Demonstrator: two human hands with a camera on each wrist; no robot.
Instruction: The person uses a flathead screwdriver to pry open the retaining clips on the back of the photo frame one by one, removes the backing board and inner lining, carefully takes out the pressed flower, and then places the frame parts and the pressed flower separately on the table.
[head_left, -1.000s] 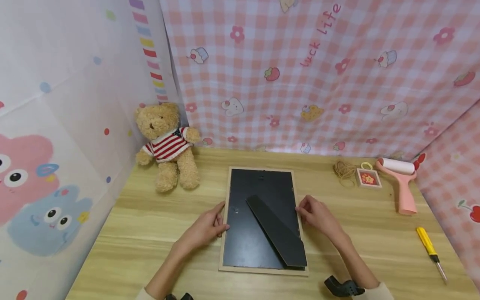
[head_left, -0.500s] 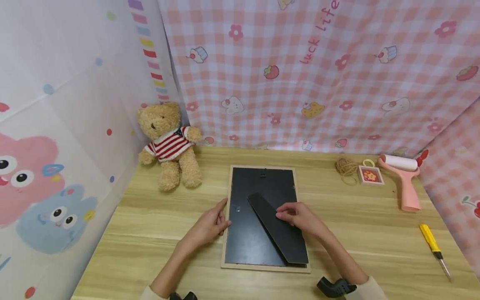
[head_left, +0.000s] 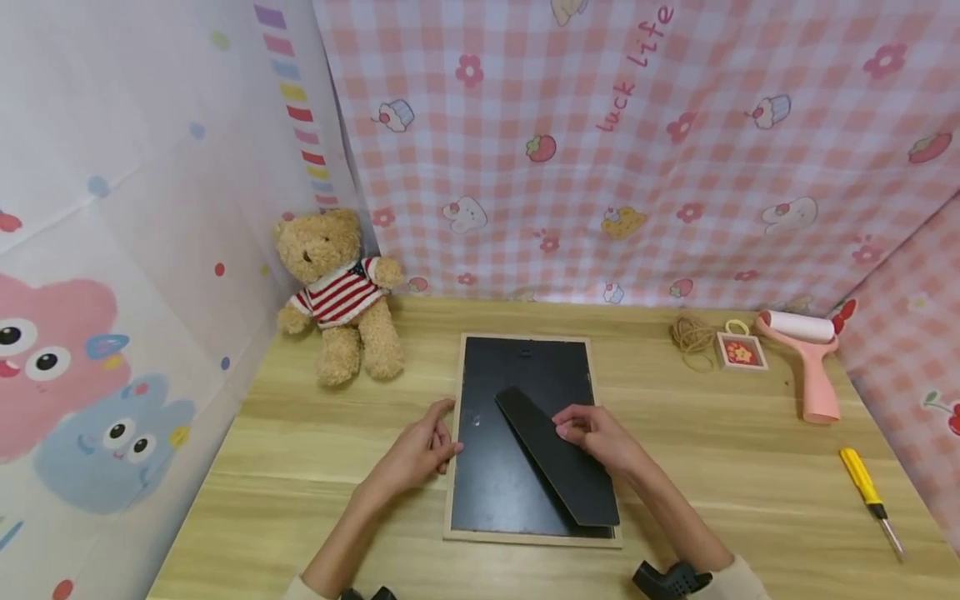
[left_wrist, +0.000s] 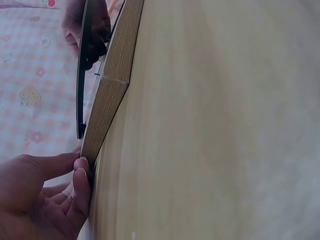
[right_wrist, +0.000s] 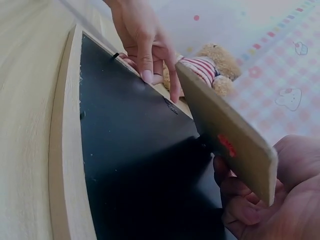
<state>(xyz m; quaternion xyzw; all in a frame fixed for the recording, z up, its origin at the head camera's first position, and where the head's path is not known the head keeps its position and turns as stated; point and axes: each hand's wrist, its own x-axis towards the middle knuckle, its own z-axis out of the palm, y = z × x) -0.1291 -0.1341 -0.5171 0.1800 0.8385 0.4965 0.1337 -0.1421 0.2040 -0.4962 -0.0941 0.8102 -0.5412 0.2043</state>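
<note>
A picture frame [head_left: 487, 483] with a pale wooden border lies face down on the table, its black back upward. Hinged on that back is a black easel stand [head_left: 558, 462], slanting toward the near right corner and raised off the panel. My left hand [head_left: 416, 454] grips the frame's left edge, and the left wrist view has thumb and fingers pinching the wooden border [left_wrist: 107, 92]. With thumb and fingers, my right hand [head_left: 600, 437] pinches the stand's right edge. The right wrist view looks at the stand's brown edge [right_wrist: 245, 145], fingers curled beneath it.
A teddy bear [head_left: 341, 292] sits at the back left. Toward the back right are twine [head_left: 692, 335], a small square charm [head_left: 742, 351] and a pink lint roller [head_left: 810, 358]. A yellow-handled screwdriver [head_left: 870, 496] lies at the right.
My right hand has left the frame's right edge, moved left over the back and taken hold of the easel stand. The left hand has stayed on the left edge.
</note>
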